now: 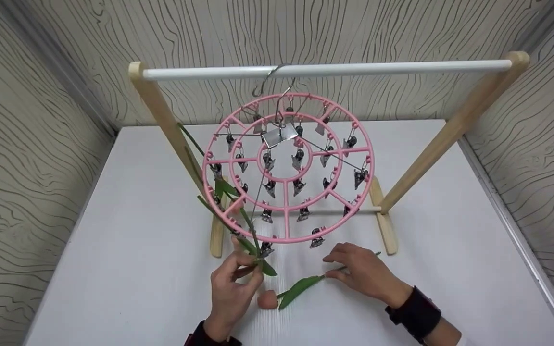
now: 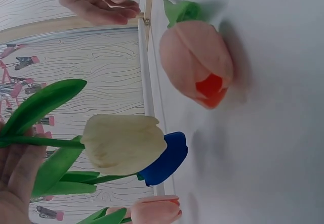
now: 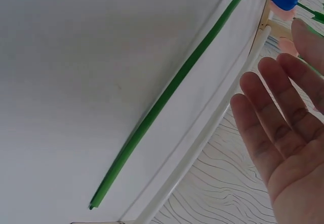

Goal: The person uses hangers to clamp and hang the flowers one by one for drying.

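Note:
My left hand (image 1: 233, 283) is at the front left of a pink round clip hanger (image 1: 285, 211), thumb and fingertips pinching a green tulip stem beside a metal clip (image 1: 266, 248). In the left wrist view a white artificial tulip (image 2: 124, 140) extends from those fingers, with a blue tulip (image 2: 169, 158) behind it. On the table lies a pink tulip (image 1: 268, 300) with a green leaf (image 1: 301, 290). Above its stem (image 3: 167, 92) hovers my right hand (image 1: 366, 271), its fingers (image 3: 273, 107) extended and apart from the stem.
The hanger hooks over the white rail (image 1: 334, 69) of a wooden stand (image 1: 455, 129). More clips dangle from its rings. Other tulips hang along its left side, including a pink one (image 2: 154, 209). Patterned walls (image 1: 378, 29) enclose the white table (image 1: 132, 230).

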### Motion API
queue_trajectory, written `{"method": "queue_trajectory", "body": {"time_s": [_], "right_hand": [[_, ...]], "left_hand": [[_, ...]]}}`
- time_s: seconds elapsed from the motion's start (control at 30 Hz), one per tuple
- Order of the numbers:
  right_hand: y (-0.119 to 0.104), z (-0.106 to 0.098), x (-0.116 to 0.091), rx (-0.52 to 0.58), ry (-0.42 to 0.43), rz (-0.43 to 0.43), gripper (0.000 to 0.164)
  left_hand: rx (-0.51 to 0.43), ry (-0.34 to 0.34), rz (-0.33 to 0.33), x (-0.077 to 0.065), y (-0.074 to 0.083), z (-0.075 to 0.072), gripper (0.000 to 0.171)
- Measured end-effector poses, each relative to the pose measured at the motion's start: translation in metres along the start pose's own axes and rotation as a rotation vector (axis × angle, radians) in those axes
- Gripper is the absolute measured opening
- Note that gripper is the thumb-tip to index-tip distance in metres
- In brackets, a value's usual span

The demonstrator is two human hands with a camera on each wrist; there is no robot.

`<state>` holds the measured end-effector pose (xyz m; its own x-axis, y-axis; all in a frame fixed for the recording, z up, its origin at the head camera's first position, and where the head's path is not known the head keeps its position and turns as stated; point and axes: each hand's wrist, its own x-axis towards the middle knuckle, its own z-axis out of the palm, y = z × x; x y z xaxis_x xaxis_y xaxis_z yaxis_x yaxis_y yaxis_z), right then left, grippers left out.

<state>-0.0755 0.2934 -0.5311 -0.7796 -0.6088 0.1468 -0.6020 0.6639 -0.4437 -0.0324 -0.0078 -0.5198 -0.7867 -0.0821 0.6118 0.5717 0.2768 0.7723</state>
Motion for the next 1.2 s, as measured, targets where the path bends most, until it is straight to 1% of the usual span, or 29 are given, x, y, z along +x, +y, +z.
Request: {"method": "queue_trajectory", "body": {"time_s": [0.13,0.33,0.43,0.57,0.73,0.83,1.0,1.2], "right_hand": [[0.006,0.003,-0.001,-0.038,-0.013,0.017,0.023],[0.011,0.007,-0.001,-0.081,-0.085,0.089,0.026],[0.013,0.008,-0.001,-0.084,-0.107,0.105,0.026],[0.016,0.009,-0.001,-0.073,-0.118,0.113,0.023],[0.019,0.01,-0.002,-0.07,-0.117,0.122,0.016],[0.021,0.012,-0.002,-0.075,-0.101,0.112,0.012],[0.023,0.014,-0.005,-0.091,-0.062,0.055,0.012],[0.025,0.015,-0.01,-0.083,-0.021,0.008,0.014]], "left_hand": [[0.013,0.014,-0.007,0.001,-0.002,-0.003,0.037],[0.048,0.029,-0.023,0.001,-0.004,-0.007,0.037],[0.066,0.033,-0.033,0.002,-0.005,-0.008,0.035],[0.091,0.035,-0.049,0.003,-0.007,-0.012,0.034],[0.108,0.031,-0.067,0.005,-0.01,-0.015,0.033],[0.12,0.037,-0.081,0.007,-0.012,-0.018,0.033],[0.137,0.046,-0.1,0.008,-0.015,-0.021,0.034],[0.145,0.056,-0.093,0.01,-0.017,-0.024,0.032]]}}
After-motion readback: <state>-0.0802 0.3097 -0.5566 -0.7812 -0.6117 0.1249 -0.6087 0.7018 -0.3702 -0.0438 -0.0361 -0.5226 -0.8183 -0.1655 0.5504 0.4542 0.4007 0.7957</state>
